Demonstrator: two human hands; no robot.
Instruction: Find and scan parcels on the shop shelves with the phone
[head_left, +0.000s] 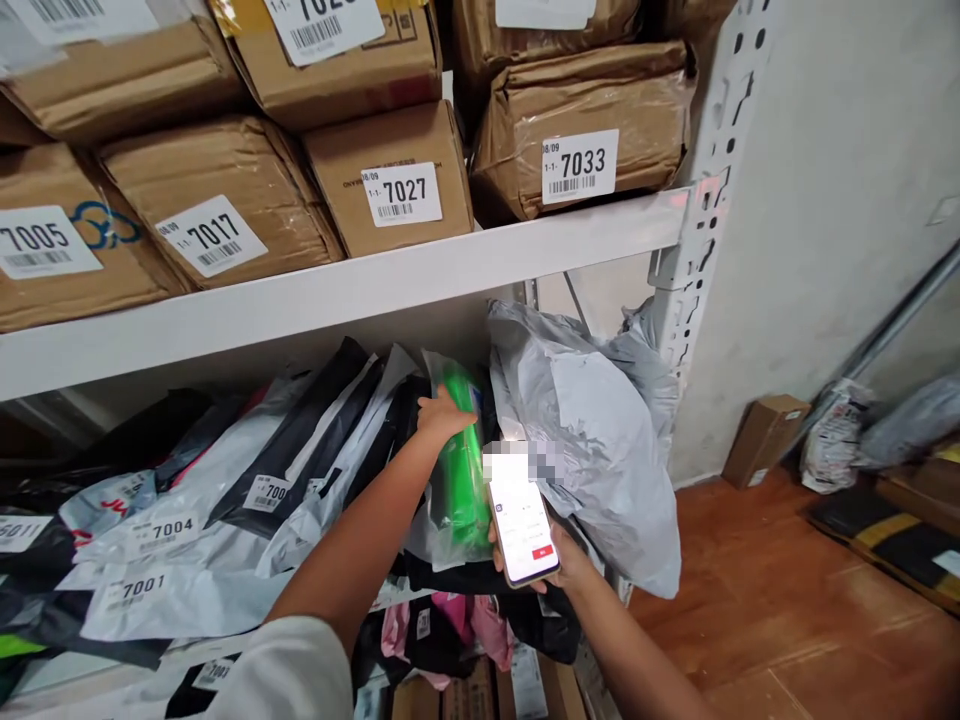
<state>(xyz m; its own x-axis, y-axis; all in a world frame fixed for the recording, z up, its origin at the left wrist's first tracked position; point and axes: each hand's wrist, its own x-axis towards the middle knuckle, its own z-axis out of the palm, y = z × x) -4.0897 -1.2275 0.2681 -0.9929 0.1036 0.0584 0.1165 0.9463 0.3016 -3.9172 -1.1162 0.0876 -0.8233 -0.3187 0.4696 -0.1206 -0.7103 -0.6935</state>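
My right hand (pixel 568 562) holds a smartphone (pixel 525 530), with its fingers wrapped around the edges. The lit screen faces up and shows a red button near the bottom. My left hand (pixel 447 413) reaches onto the lower shelf, its fingers bent on the upper part of a bright green package (pixel 463 490) in a clear plastic bag. Some of these fingertips are hidden. Just right of the green package, partly behind the phone, leans a large grey plastic mailer bag (pixel 592 420). To the left stand several dark and white mailer bags (pixel 300 445), packed side by side.
Cardboard boxes labelled 7017 (pixel 214 235), 7027 (pixel 405 194) and 7033 (pixel 581 165) sit on the upper shelf, above its white beam (pixel 360 293). A perforated upright post (pixel 705 230) stands at right. A small carton (pixel 765 440) rests on the brown floor (pixel 742 600).
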